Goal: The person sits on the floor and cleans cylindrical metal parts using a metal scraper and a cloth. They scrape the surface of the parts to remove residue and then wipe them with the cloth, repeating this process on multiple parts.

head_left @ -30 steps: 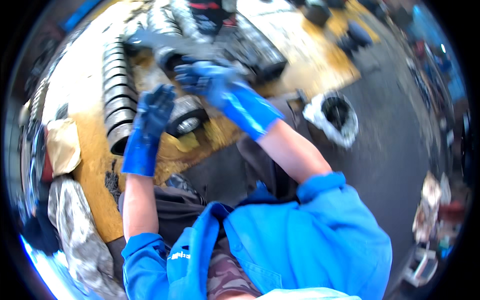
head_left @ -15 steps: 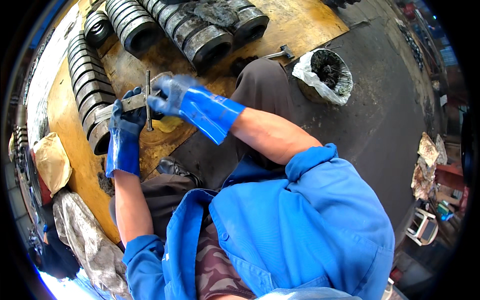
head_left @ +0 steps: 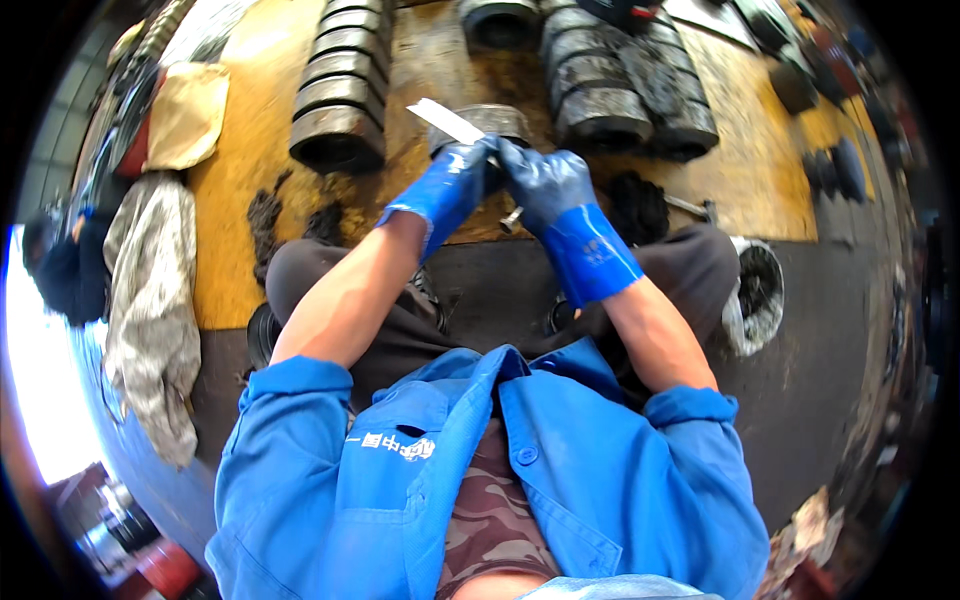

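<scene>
Both my hands wear blue rubber gloves and meet in front of me, above the near edge of the yellow board. My left hand (head_left: 465, 172) is closed on a flat metal bar (head_left: 445, 120), whose bright end sticks out to the far left. My right hand (head_left: 552, 185) is closed beside it, fingers at the bar's other end; its grip is partly hidden. Below the right hand shows a small metal end (head_left: 511, 218), perhaps the tool's cross rod. A single thick metal ring (head_left: 497, 121) lies just behind my hands on the board.
A row of dark metal rings (head_left: 342, 95) lies to the left, with greasy ring rows (head_left: 600, 105) to the right. A dark rag (head_left: 637, 205) and a hammer (head_left: 692, 208) lie near my right knee. A lined bucket (head_left: 757, 300) stands at the right.
My hands and the bar have moved away from the left ring row to the middle. My view and body have turned left. My right hand, blurred before, now rests against the left.
</scene>
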### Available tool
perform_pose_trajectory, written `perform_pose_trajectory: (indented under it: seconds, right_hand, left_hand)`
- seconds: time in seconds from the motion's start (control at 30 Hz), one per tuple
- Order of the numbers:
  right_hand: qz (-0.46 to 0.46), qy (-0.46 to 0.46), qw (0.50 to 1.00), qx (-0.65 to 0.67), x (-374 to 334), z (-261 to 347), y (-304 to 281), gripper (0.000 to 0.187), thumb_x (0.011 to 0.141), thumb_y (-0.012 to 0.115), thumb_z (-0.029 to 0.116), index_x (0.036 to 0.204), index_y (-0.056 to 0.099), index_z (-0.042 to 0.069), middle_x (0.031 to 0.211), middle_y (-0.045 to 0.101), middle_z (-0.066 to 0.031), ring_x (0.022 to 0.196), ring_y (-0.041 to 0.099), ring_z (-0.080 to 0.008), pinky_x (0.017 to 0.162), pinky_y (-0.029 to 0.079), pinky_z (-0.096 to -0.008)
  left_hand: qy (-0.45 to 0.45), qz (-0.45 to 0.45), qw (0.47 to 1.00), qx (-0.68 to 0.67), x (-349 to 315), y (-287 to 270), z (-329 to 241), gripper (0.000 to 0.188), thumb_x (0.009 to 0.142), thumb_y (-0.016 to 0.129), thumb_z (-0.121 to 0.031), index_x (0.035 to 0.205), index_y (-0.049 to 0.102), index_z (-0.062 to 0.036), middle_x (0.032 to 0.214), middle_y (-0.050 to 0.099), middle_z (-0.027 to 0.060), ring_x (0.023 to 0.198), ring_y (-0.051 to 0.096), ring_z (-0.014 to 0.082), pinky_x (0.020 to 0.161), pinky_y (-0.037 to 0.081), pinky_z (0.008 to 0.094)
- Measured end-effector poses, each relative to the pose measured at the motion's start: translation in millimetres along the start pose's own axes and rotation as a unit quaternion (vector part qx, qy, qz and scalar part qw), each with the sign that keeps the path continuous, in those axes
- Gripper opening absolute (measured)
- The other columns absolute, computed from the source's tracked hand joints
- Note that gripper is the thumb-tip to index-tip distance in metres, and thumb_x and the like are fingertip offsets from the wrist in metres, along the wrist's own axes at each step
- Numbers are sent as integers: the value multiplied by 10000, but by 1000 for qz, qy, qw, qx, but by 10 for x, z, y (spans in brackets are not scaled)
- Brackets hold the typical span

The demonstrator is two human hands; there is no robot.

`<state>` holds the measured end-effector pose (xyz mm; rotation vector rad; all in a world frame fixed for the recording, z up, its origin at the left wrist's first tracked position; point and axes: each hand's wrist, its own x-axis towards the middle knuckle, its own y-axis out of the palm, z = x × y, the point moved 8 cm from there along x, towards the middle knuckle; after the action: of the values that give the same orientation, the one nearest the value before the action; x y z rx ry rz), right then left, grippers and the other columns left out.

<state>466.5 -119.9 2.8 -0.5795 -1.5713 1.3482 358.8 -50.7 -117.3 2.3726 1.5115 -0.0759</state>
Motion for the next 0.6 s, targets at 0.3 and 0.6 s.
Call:
perform_pose_trajectory:
  seconds: [0.3,0.6]
  right_hand:
    - [218,157,963,-7,-356,-541,428,523,862,630,164,1358,521,289,980,703,-134,926,684,-346,794,535,-478]
    - [240,85,964,-80,-353,-794,599,395,897,530,102,1266,529,241,989,719,-116,905,711,-328,730,549,-461]
  left_hand:
    - [-126,-24,986,-103,-527,255,-42,431,994,552,-443,1156,663,-59,1093,681,79,1062,606,196,929,452,328]
    - [39,-165,955,-242,-260,-721,-1715,520,1014,457,-461,1335,564,-65,1380,577,158,1298,520,319,1101,404,447]
